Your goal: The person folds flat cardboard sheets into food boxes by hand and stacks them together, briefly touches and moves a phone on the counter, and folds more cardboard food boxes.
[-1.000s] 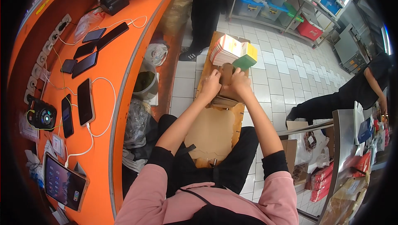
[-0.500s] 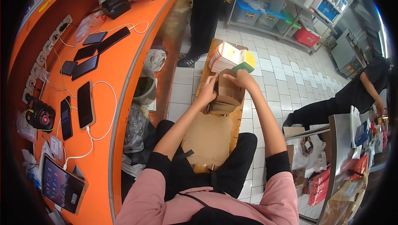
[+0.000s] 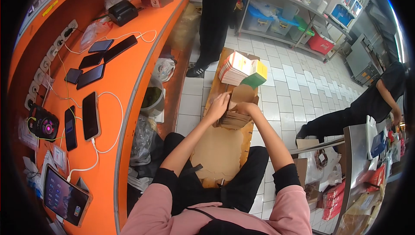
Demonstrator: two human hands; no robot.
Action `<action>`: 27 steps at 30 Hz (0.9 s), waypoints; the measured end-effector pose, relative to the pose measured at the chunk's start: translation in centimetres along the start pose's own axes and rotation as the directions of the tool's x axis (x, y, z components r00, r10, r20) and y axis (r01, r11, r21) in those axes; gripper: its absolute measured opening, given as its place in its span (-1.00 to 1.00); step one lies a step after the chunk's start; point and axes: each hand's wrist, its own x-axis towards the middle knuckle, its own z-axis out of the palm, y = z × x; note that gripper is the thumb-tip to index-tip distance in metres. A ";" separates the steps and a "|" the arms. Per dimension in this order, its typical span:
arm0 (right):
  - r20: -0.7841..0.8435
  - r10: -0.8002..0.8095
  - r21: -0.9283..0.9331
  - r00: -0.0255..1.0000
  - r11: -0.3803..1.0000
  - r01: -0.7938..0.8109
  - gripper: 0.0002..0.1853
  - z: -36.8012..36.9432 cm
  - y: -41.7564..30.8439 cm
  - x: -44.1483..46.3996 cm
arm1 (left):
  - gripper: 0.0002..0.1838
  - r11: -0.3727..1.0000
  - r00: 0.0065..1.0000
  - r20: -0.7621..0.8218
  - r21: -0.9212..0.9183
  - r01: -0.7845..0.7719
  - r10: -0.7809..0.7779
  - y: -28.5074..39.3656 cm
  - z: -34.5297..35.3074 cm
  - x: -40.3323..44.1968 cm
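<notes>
Right hand (image 3: pixel 247 109) shifted from upper flap (image 3: pixel 243 92) down into cardboard box (image 3: pixel 233 105), mid-frame; left hand (image 3: pixel 219 105) at left side. Folding seemingly advancing; grips unclear.

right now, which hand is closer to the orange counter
Left. The left hand is at the brown cardboard, toward the orange counter; the right hand is farther away, on the opposite side.

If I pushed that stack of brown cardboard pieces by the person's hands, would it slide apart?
The stack of brown cardboard pieces might fan out, since many separate edges show. Each piece looks thin, so it's probably light for its size and a bit bendy.
</notes>
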 end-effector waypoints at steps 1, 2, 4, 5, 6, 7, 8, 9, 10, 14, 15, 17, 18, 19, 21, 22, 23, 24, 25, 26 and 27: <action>0.013 -0.010 0.016 1.000 1.000 0.010 -0.71 0.1 0.2 0.0 | -0.51 0.998 1.000 0.000 -0.055 0.030 -0.030 0.2 0.0 0.1; 0.019 -0.021 0.028 1.000 0.999 0.020 -0.71 0.1 0.3 0.1 | -0.45 0.992 0.998 0.000 -0.110 0.059 -0.059 0.7 -0.1 0.0; 0.024 -0.036 0.052 0.999 0.998 0.035 -0.72 0.3 0.4 0.1 | -0.40 0.987 0.999 -0.042 0.161 0.007 0.000 2.7 -0.2 -0.4; 0.023 -0.040 0.060 0.999 0.997 0.038 -0.72 0.4 0.5 0.0 | -0.45 0.931 0.981 -0.119 0.351 -0.104 0.154 2.6 0.3 -0.4; 0.018 -0.045 0.069 0.999 0.997 0.044 -0.72 0.5 0.5 0.0 | -0.45 0.931 0.982 -0.117 0.352 -0.101 0.151 2.4 0.5 -0.3; 0.016 -0.047 0.073 0.999 0.996 0.046 -0.72 0.6 0.5 0.0 | -0.48 0.910 0.990 -0.061 0.404 -0.094 0.130 2.4 0.7 0.1; 0.012 -0.049 0.073 0.999 0.996 0.048 -0.72 0.7 0.4 0.1 | -0.47 0.886 0.994 -0.004 0.455 -0.093 0.106 2.6 0.8 0.3; 0.006 -0.051 0.076 0.999 0.996 0.050 -0.72 0.9 0.4 0.1 | -0.47 0.886 0.994 0.002 0.453 -0.098 0.109 2.1 1.2 0.7; 0.000 -0.051 0.076 0.999 0.996 0.051 -0.72 0.9 0.4 0.1 | -0.51 0.854 0.991 -0.025 0.511 -0.099 0.129 1.3 1.7 1.2; -0.008 -0.058 0.087 0.998 0.994 0.058 -0.72 0.8 0.4 0.5 | -0.58 0.908 0.994 -0.062 0.414 -0.058 0.091 1.3 1.2 1.6; -0.006 -0.065 0.096 0.998 0.993 0.066 -0.71 0.8 0.4 0.6 | -0.58 0.906 0.994 -0.062 0.420 -0.054 0.088 1.1 1.1 1.3; -0.009 -0.079 0.107 0.997 0.991 0.079 -0.71 0.5 0.2 0.7 | -0.59 0.857 0.991 -0.038 0.507 -0.092 0.129 0.8 0.8 1.1; -0.023 -0.083 0.109 0.996 0.990 0.085 -0.71 0.3 0.0 0.8 | -0.59 0.852 0.990 -0.044 0.515 -0.095 0.137 0.4 0.8 1.3; -0.045 -0.071 0.110 0.996 0.991 0.075 -0.70 0.3 -0.1 0.8 | -0.57 0.853 0.990 -0.034 0.513 -0.097 0.133 -0.1 0.9 1.4; -0.166 0.019 0.100 0.986 0.995 -0.002 -0.72 0.1 -1.0 0.0 | -0.55 0.860 0.989 -0.006 0.494 -0.126 0.149 0.2 0.8 1.3; -0.240 0.089 0.095 0.967 0.993 -0.068 -0.74 0.0 -1.4 -0.3 | -0.55 0.856 0.987 0.000 0.498 -0.139 0.160 0.2 0.7 1.3; -0.370 0.219 0.095 0.903 0.976 -0.198 -0.78 -0.3 -1.8 -0.9 | -0.55 0.854 0.986 0.009 0.500 -0.147 0.165 -0.2 0.7 1.4; -0.378 0.225 0.098 0.898 0.974 -0.203 -0.78 -1.3 -2.2 -2.0 | -0.56 0.852 0.985 0.016 0.501 -0.155 0.169 0.2 0.6 1.5; -0.380 0.177 -0.080 0.908 0.972 -0.223 -0.79 -2.3 -2.4 -3.0 | -0.56 0.851 0.984 0.020 0.500 -0.161 0.174 0.5 0.6 1.9; -0.366 0.131 -0.251 0.921 0.940 -0.233 -0.80 -2.5 -2.4 -3.5 | -0.58 0.832 0.994 0.022 0.544 -0.105 0.111 1.0 0.5 2.1; -0.268 0.198 -0.244 0.943 0.933 -0.265 -0.80 -2.1 -1.9 -3.4 | -0.60 0.808 0.999 0.026 0.588 -0.049 0.041 1.4 0.6 1.7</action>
